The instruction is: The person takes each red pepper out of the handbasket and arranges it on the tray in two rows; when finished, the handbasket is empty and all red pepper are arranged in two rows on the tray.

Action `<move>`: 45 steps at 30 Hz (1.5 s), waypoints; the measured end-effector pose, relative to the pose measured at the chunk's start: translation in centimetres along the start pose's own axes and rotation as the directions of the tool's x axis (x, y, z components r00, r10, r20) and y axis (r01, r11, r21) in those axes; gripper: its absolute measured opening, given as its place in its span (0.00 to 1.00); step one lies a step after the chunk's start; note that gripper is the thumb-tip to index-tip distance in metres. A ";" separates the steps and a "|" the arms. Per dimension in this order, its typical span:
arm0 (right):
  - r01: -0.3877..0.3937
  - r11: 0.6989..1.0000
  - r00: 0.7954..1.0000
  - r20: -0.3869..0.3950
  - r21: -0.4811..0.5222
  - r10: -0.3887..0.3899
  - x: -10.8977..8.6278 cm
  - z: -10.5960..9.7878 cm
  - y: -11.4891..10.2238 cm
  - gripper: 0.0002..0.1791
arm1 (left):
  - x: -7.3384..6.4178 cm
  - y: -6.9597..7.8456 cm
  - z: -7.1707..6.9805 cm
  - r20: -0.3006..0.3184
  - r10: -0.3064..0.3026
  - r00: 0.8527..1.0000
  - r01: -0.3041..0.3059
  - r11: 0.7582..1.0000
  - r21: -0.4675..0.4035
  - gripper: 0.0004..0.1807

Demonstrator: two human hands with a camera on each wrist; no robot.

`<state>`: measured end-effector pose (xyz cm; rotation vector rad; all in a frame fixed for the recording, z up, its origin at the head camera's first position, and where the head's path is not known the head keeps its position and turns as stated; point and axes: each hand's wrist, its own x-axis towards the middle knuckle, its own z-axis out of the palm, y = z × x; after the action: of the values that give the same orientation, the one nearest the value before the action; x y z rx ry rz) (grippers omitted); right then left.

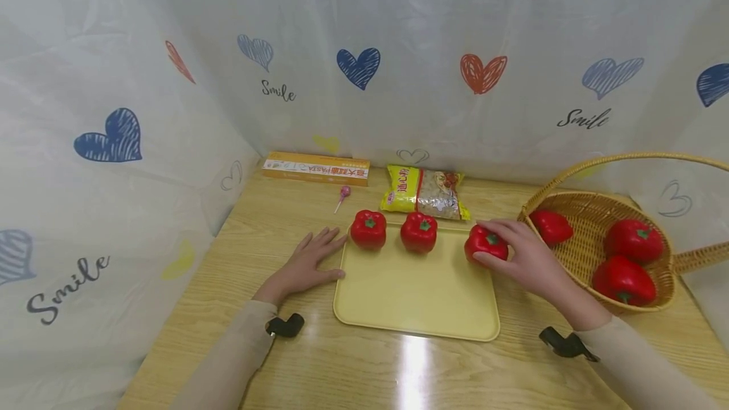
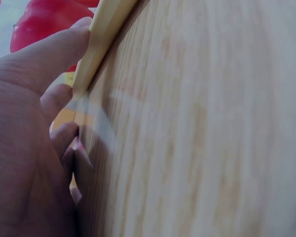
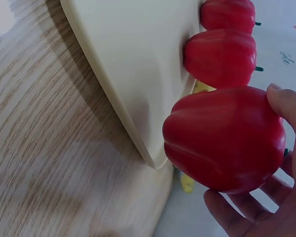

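Note:
My right hand (image 1: 526, 259) grips a red bell pepper (image 1: 484, 244) at the far right corner of the yellow tray (image 1: 416, 290). In the right wrist view thumb and fingers curve round this pepper (image 3: 222, 140); whether it touches the tray I cannot tell. Two more red bell peppers stand on the tray's far side, one at the left corner (image 1: 368, 230) and one near the middle (image 1: 419, 233). My left hand (image 1: 307, 264) lies with spread fingers at the tray's left edge, its thumb touching the rim (image 2: 96, 47).
At the right stands a wicker basket (image 1: 581, 252) with a tall handle, holding three red bell peppers (image 1: 633, 240). Behind the tray lie a yellow pasta bag (image 1: 424, 192), a pink lollipop (image 1: 345, 192) and an orange pasta box (image 1: 316, 168). A patterned curtain (image 1: 421, 119) hangs behind the table.

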<state>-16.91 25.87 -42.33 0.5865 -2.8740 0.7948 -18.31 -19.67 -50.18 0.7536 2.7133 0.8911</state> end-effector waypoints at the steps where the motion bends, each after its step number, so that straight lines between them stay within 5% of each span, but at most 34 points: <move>1: -0.002 1.000 1.000 0.003 0.002 0.002 0.2 0.1 0.0 0.37 | 0.0 0.0 0.0 0.001 -0.004 1.000 0.004 1.000 -0.002 0.44; 45: -0.058 0.998 0.993 0.102 0.021 0.055 2.6 1.9 0.4 0.42 | 0.0 -0.1 0.0 0.001 0.009 1.000 -0.009 1.000 0.009 0.44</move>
<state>-19.43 24.40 -43.62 0.5662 -2.9895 0.8320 -18.39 -19.74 -50.25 0.7686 2.7173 0.8806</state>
